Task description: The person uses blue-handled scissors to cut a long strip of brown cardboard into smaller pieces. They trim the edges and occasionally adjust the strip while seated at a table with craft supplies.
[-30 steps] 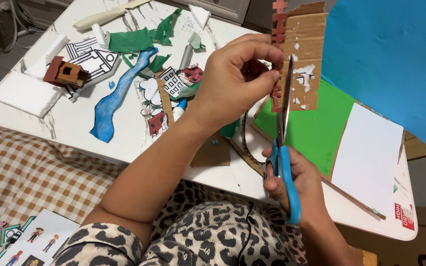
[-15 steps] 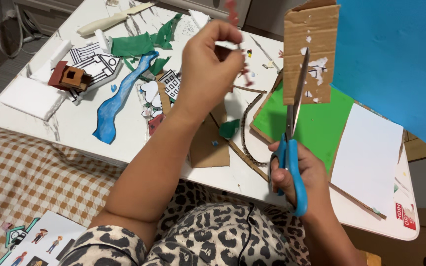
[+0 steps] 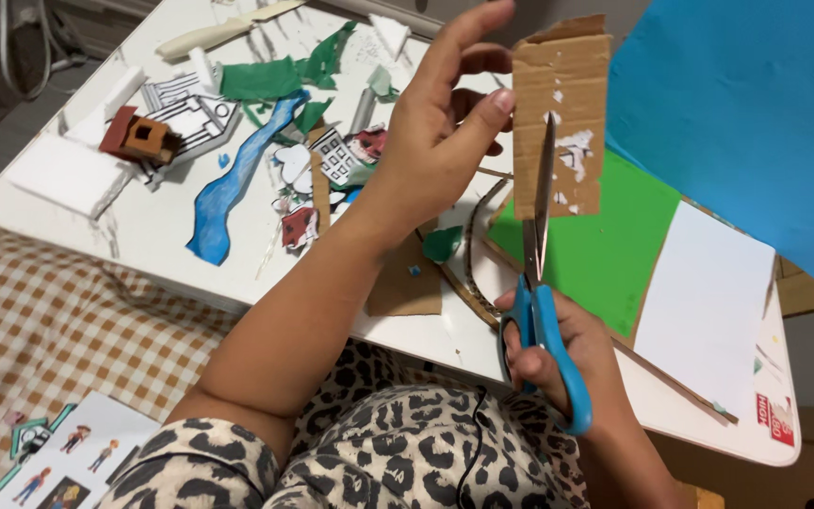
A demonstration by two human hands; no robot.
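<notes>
Bright even indoor light, soft shadows, slight motion blur

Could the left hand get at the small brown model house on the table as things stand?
Probably yes. The left hand only steadies the cardboard piece with its thumb, and the model house sits in the open on the white table, with only flat paper cutouts between them.
</notes>
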